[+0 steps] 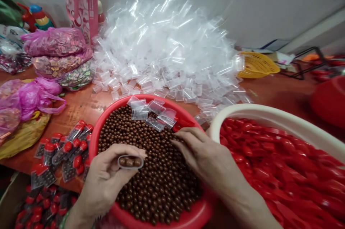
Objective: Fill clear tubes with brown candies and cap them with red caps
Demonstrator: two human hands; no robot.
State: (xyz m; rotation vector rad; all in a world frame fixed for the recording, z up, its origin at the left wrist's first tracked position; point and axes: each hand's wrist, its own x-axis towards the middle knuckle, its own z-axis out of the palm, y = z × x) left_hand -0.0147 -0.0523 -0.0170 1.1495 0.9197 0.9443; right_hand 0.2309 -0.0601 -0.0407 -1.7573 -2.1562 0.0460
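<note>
My left hand (105,178) is wrapped round a small flat clear plastic container (130,162), its open mouth facing me with brown balls inside. Beneath it is a red basin (95,139) full of shiny brown balls (159,186). Over the basin's right side, my right hand (202,153) has its fingers bent and a gap between thumb and fingertips; nothing shows between them. Its fingertips are close to a few red plastic pieces (179,125) inside the far right rim. Several empty clear containers (141,110) lie on the balls at the far edge.
A big heap of clear containers (167,42) stands behind the basin. To the right, a white tub (242,110) holds red plastic pieces (280,157). Filled red-capped containers (67,150) lie left, beside pink bags (54,44). A yellow basket (257,65) sits at the back right.
</note>
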